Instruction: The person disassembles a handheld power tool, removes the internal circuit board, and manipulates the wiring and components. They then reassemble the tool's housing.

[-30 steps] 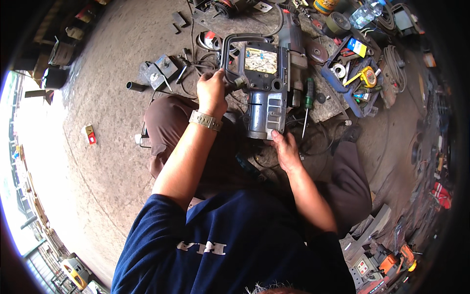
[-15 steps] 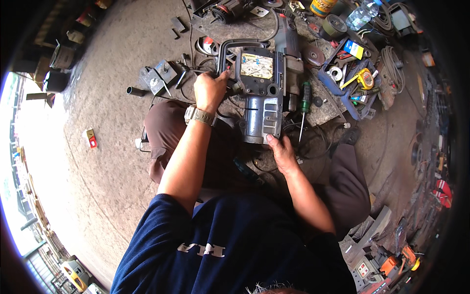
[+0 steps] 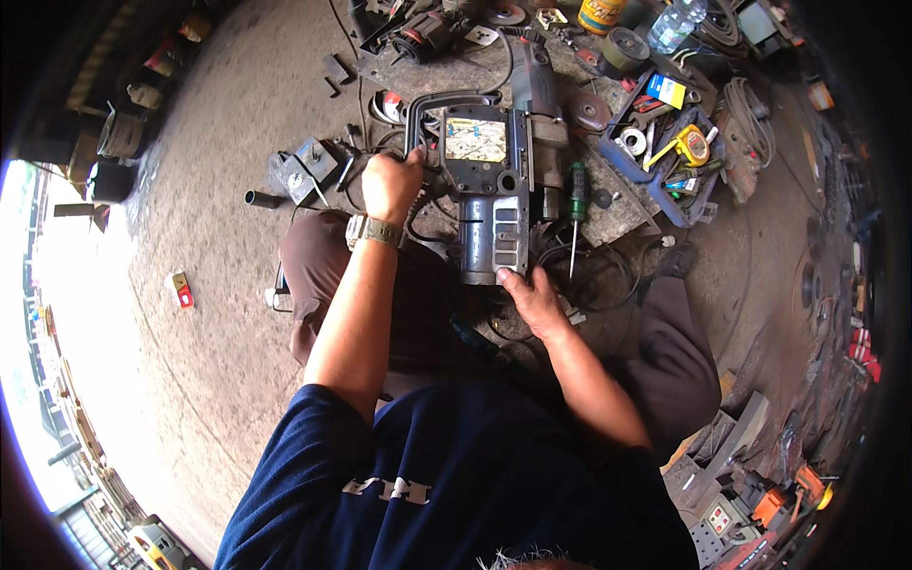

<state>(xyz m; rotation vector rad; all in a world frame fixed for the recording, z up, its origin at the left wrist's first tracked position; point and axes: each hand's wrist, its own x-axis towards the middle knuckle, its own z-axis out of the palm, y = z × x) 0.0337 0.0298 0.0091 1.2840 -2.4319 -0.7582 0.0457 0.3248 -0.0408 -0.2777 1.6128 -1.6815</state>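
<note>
A heavy grey power tool [image 3: 489, 223], with a worn label plate and a long black handle, lies in front of me. Its exact kind I cannot tell. My left hand [image 3: 391, 187], a watch at the wrist, is closed round the left part of the handle. At the near end of the metal body, my right hand [image 3: 535, 299] grips the lower right corner, thumb on top and the other fingers partly hidden. Just right of the tool rests a green-handled screwdriver [image 3: 578, 195], touched by neither hand.
To the right stands a blue tool tray [image 3: 622, 157] holding a yellow tape measure [image 3: 692, 145] and hand tools. Beyond are a water bottle [image 3: 676, 27], a yellow tub [image 3: 601, 13] and a tape roll [image 3: 625, 47]. A metal block [image 3: 313, 163] and a short pipe [image 3: 261, 199] lie left. Cables run around the tool.
The tool and both hands appear slightly further left in view, but the surroundings have shifted left too. Both hands keep their hold on the tool.
</note>
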